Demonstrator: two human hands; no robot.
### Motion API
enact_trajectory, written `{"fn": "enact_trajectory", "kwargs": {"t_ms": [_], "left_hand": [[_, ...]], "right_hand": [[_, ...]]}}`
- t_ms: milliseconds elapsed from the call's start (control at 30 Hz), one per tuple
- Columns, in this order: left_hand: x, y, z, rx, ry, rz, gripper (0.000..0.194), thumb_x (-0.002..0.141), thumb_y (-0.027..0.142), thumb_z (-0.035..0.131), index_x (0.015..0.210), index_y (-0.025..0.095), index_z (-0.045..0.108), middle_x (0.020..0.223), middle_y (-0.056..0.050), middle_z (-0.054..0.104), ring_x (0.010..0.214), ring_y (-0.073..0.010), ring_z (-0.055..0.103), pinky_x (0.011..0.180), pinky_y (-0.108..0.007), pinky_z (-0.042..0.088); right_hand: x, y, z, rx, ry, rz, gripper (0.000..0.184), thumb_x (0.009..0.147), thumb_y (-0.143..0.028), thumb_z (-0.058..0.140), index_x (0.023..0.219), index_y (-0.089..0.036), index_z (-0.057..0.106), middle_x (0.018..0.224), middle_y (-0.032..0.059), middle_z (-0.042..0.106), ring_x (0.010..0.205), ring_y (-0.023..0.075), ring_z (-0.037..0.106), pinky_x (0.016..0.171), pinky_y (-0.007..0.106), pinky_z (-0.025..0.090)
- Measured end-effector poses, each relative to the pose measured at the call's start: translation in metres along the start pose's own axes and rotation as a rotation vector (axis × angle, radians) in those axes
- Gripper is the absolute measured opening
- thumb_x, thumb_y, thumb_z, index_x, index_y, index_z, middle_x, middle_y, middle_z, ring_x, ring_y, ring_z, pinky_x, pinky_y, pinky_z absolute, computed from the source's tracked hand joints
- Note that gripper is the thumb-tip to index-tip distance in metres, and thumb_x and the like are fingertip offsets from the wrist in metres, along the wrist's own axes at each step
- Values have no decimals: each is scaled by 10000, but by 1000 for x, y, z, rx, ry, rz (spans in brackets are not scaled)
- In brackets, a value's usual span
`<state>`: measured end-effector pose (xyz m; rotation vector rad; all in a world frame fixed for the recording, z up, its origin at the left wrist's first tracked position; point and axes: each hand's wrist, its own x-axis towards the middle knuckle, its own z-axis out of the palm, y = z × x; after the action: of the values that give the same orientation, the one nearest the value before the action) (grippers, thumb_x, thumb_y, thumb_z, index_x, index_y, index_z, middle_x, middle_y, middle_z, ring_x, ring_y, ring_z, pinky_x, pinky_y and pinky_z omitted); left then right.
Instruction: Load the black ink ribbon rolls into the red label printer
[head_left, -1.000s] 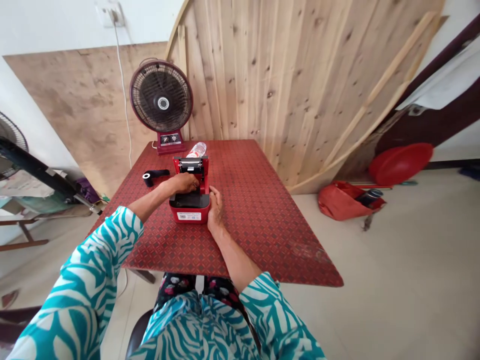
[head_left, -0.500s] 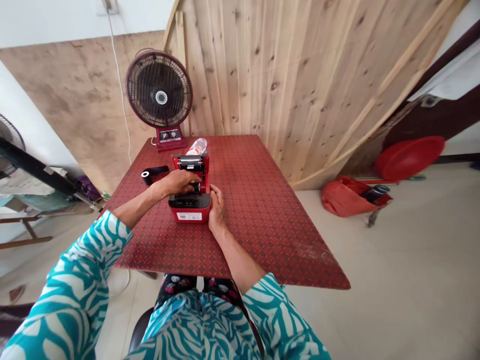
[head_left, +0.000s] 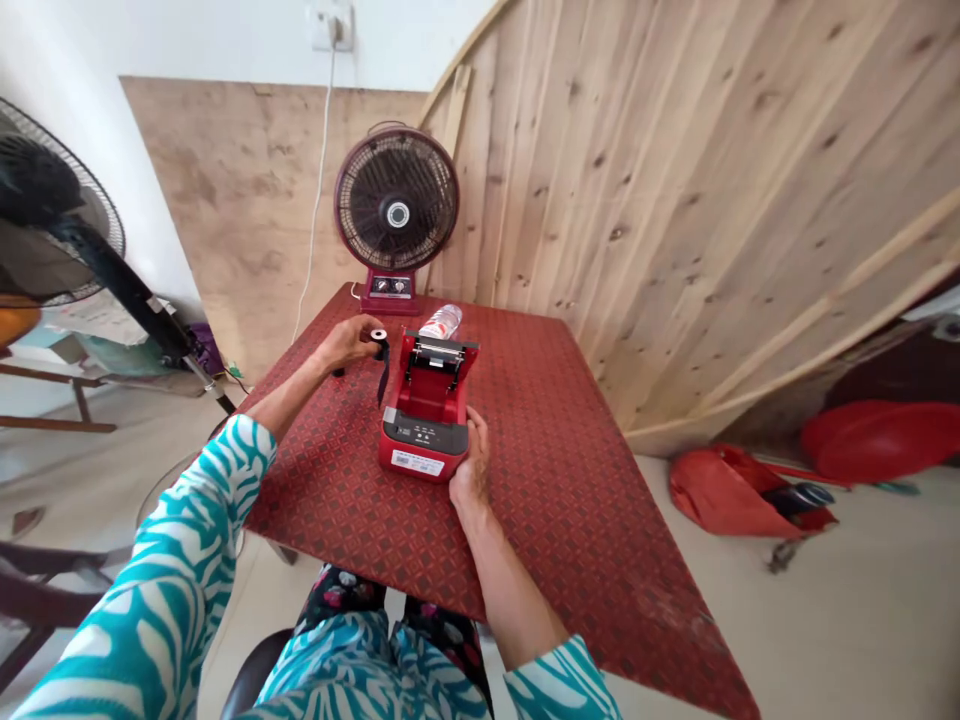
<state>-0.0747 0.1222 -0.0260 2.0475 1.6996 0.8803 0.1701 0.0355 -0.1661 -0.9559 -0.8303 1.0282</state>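
A red and black label printer (head_left: 426,437) stands on the table with its lid raised and its red inside bare to view. My right hand (head_left: 471,465) is closed around its right side, fingers partly hidden behind the casing. To the left of the printer, my left hand (head_left: 351,342) grips a black ribbon roll (head_left: 379,338) with a white core. A loose dark strip hangs from that roll beside the printer's left wall. Under my left wrist a small black piece shows on the table, mostly hidden by the hand.
Behind the printer lies a clear plastic bottle (head_left: 441,322). A dark red table fan (head_left: 397,215) stands at the back of the patterned red table (head_left: 570,520). A black stand fan (head_left: 112,270) is at the left. On the floor at right are a red bag (head_left: 720,490) and red basin (head_left: 877,440).
My left hand has come out of the printer and moved left, now with the ribbon roll in it. The right hand stays at the printer's side. The view has shifted.
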Motion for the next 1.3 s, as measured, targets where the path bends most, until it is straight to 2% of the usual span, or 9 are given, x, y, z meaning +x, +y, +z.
{"fn": "enact_trajectory", "kwargs": {"t_ms": [267,433,500,533,633,833,1067,1200,1300], "left_hand": [[17,-2,51,290,-68,-115,250,710,121,687,955,164,664,963,-104,742,979,-286,702,857,-337,518],[11,-5,33,287,-19,-63,402,743,172,712,1137,185,633,1182,-99,698,1118,-248,657,945,-305,495],[-4,-16,16,222,113,-63,396,846,266,636,1229,181,580,1217,-96,679,1091,-209,657,935,-292,502],[-14,-23,7,127,267,-88,359,885,299,583,1220,171,576,1161,-92,693,1024,-194,669,903,-292,515],[-48,-52,-5,-67,563,-213,284,889,403,557,1053,178,611,972,-66,706,890,-192,667,840,-320,532],[-67,-76,20,-112,371,-308,494,675,410,779,1064,195,565,1085,-79,678,999,-241,653,892,-381,522],[-45,-71,23,-75,342,-339,277,758,313,670,1006,209,603,984,-56,712,931,-218,668,891,-366,507],[-54,-73,9,-443,397,-339,469,684,388,713,1077,164,592,948,-69,720,890,-205,690,808,-336,552],[-70,-63,-7,-774,321,-309,601,598,454,790,1090,154,617,980,-100,736,907,-220,709,765,-318,576]], "right_hand": [[-4,-8,1,-13,40,37,446,816,-561,558,1124,-256,661,1046,8,716,934,173,643,847,327,488],[-5,-14,3,7,53,73,450,782,-556,588,1097,-245,667,1069,13,710,921,168,630,848,321,470],[-5,-16,4,24,58,96,459,766,-558,605,1094,-243,665,1042,9,708,893,163,620,822,311,464],[-6,-17,5,35,60,107,466,757,-561,613,1092,-242,663,1017,6,706,869,159,614,802,306,462],[-6,-19,7,73,65,130,475,736,-562,630,1082,-237,659,958,-4,700,806,147,599,759,295,458],[-6,-20,6,57,67,113,425,764,-525,617,1075,-240,664,938,-19,706,757,132,588,727,282,458],[-6,-19,6,57,79,111,439,750,-536,641,1077,-244,670,974,-5,715,809,151,618,771,300,469],[-7,-22,9,77,80,132,440,740,-526,631,1072,-240,664,936,-5,706,775,149,604,740,299,463],[-7,-25,11,90,79,131,422,741,-514,631,1055,-234,665,925,-8,700,766,141,594,733,292,454]]}}
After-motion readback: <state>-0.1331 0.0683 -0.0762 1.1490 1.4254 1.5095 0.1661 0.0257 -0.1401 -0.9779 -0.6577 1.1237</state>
